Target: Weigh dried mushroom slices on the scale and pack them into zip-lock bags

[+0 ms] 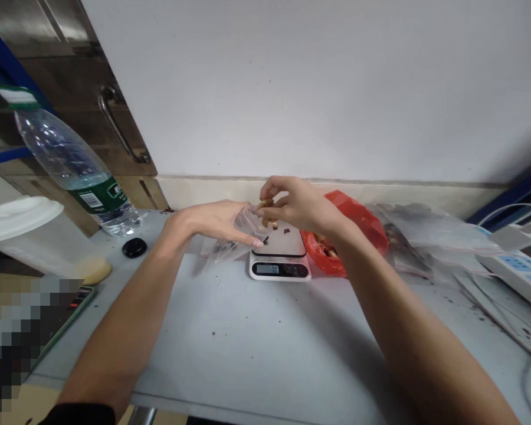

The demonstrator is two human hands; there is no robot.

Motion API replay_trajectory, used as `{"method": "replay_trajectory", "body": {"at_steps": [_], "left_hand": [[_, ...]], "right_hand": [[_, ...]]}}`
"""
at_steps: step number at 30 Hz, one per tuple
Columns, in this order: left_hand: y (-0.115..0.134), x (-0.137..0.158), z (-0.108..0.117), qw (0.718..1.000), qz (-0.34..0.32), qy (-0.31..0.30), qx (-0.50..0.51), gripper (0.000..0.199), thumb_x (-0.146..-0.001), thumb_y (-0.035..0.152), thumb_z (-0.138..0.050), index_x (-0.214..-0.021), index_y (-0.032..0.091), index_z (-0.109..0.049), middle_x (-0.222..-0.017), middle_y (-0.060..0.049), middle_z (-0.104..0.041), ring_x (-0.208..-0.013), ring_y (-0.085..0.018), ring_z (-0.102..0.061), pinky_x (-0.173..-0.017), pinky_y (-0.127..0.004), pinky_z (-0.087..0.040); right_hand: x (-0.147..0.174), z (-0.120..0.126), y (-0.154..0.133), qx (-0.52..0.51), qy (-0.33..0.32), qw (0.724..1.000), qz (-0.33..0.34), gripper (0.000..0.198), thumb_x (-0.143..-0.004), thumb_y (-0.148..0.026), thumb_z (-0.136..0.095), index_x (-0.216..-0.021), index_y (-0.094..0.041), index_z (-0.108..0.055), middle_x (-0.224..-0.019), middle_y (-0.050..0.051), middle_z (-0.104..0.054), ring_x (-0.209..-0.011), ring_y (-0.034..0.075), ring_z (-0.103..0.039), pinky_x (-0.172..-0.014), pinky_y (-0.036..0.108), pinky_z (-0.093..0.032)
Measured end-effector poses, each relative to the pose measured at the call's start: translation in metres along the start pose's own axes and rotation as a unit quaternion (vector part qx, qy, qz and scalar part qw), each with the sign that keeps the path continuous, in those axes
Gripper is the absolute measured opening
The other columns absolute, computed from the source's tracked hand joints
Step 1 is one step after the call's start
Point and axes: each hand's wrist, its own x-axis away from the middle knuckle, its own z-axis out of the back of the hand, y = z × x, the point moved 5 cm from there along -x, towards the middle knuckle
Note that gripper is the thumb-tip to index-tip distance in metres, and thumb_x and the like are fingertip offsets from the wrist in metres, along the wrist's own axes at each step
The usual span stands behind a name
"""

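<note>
My left hand (219,219) is closed on a clear zip bag (246,224) at the left edge of a small digital scale (259,257). Dark bits show through the plastic lower in the bag. Above the scale, my right hand (296,203) pinches several pale brown dried pieces (265,204) close to the bag's mouth. A few dark fragments (287,231) and light pieces lie on the scale's plate. The lit display (268,269) has small digits. Just right of the scale stands a red plastic bag (358,212) with more brown pieces inside, partly hidden by my right forearm.
Filled clear bags (407,236) lie at the right beside a white power strip (522,274) and cables. A water bottle (77,156), a black round lid (134,247), a white lidded container (22,236) and a phone (77,301) are at the left. A white wall (314,88) rises behind.
</note>
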Motion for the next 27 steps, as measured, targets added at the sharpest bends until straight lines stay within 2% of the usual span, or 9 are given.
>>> {"method": "replay_trajectory", "body": {"at_steps": [3,5,7,9,13,17,20,23,27], "left_hand": [[0.004,0.002,0.004,0.999,-0.02,0.025,0.017,0.066,-0.081,0.07,-0.059,-0.132,0.028,-0.06,-0.124,-0.004,-0.071,-0.109,-0.028,-0.065,-0.092,-0.034,-0.047],[0.0,0.006,0.008,0.999,0.002,0.043,0.006,0.076,-0.078,0.071,-0.061,-0.142,0.03,-0.053,-0.134,-0.004,-0.066,-0.119,-0.031,-0.061,-0.097,-0.036,-0.045],[-0.008,0.01,0.013,0.997,0.042,0.06,-0.015,0.091,-0.074,0.075,-0.063,-0.15,0.03,-0.042,-0.146,-0.007,-0.058,-0.129,-0.034,-0.054,-0.103,-0.038,-0.042],[-0.016,0.013,0.016,0.995,0.065,0.069,-0.03,0.097,-0.071,0.077,-0.064,-0.152,0.03,-0.039,-0.153,-0.008,-0.052,-0.134,-0.035,-0.05,-0.106,-0.039,-0.039],[-0.025,0.014,0.016,0.995,0.075,0.059,-0.037,0.093,-0.07,0.076,-0.065,-0.15,0.033,-0.042,-0.154,-0.007,-0.05,-0.136,-0.035,-0.049,-0.108,-0.041,-0.039],[-0.024,0.01,0.012,0.994,0.093,0.045,-0.045,0.097,-0.068,0.074,-0.067,-0.15,0.026,-0.043,-0.155,-0.01,-0.049,-0.136,-0.036,-0.049,-0.109,-0.042,-0.039],[-0.02,0.007,0.008,0.994,0.095,0.034,-0.049,0.098,-0.068,0.073,-0.067,-0.149,0.023,-0.044,-0.153,-0.012,-0.05,-0.134,-0.036,-0.05,-0.108,-0.04,-0.04],[-0.02,0.004,0.005,0.994,0.091,0.028,-0.054,0.095,-0.069,0.072,-0.067,-0.148,0.024,-0.046,-0.15,-0.011,-0.055,-0.131,-0.034,-0.054,-0.106,-0.038,-0.043],[-0.019,0.0,0.0,0.997,0.054,0.012,-0.046,0.085,-0.072,0.07,-0.066,-0.144,0.028,-0.051,-0.135,-0.007,-0.067,-0.119,-0.03,-0.063,-0.099,-0.035,-0.046]], "right_hand": [[0.0,-0.007,-0.015,0.003,-0.021,0.998,0.059,0.008,-0.085,-0.018,-0.068,-0.093,-0.018,-0.067,-0.109,0.007,-0.073,-0.078,0.013,-0.069,-0.06,0.021,-0.052],[-0.001,-0.003,-0.014,0.016,-0.006,0.998,0.059,0.012,-0.089,-0.024,-0.064,-0.097,-0.017,-0.07,-0.109,0.009,-0.073,-0.079,0.015,-0.07,-0.062,0.022,-0.053],[-0.004,0.006,-0.004,0.056,0.045,0.997,0.016,0.017,-0.092,-0.025,-0.061,-0.102,-0.015,-0.071,-0.105,0.011,-0.074,-0.079,0.016,-0.071,-0.065,0.025,-0.054],[-0.007,0.013,0.013,0.136,0.067,0.987,-0.057,0.018,-0.089,-0.018,-0.062,-0.104,-0.015,-0.072,-0.102,0.012,-0.075,-0.083,0.019,-0.071,-0.07,0.027,-0.054],[-0.013,0.005,0.048,0.259,-0.024,0.952,-0.162,0.038,-0.077,-0.003,-0.064,-0.112,-0.016,-0.071,-0.107,0.012,-0.075,-0.091,0.022,-0.07,-0.069,0.025,-0.052],[-0.016,-0.005,0.064,0.289,-0.086,0.937,-0.179,0.044,-0.071,0.001,-0.063,-0.11,-0.016,-0.072,-0.103,0.011,-0.076,-0.087,0.021,-0.07,-0.058,0.022,-0.046],[-0.017,-0.004,0.069,0.285,-0.087,0.938,-0.175,0.038,-0.069,0.001,-0.064,-0.102,-0.015,-0.073,-0.102,0.012,-0.077,-0.081,0.02,-0.069,-0.055,0.022,-0.044],[-0.016,-0.002,0.067,0.238,-0.083,0.952,-0.173,0.028,-0.07,0.0,-0.065,-0.092,-0.016,-0.071,-0.093,0.008,-0.077,-0.073,0.017,-0.067,-0.054,0.021,-0.044],[-0.011,0.0,0.038,0.112,-0.043,0.987,-0.109,0.017,-0.075,-0.001,-0.066,-0.078,-0.018,-0.064,-0.078,0.004,-0.076,-0.071,0.015,-0.067,-0.06,0.021,-0.047]]}}
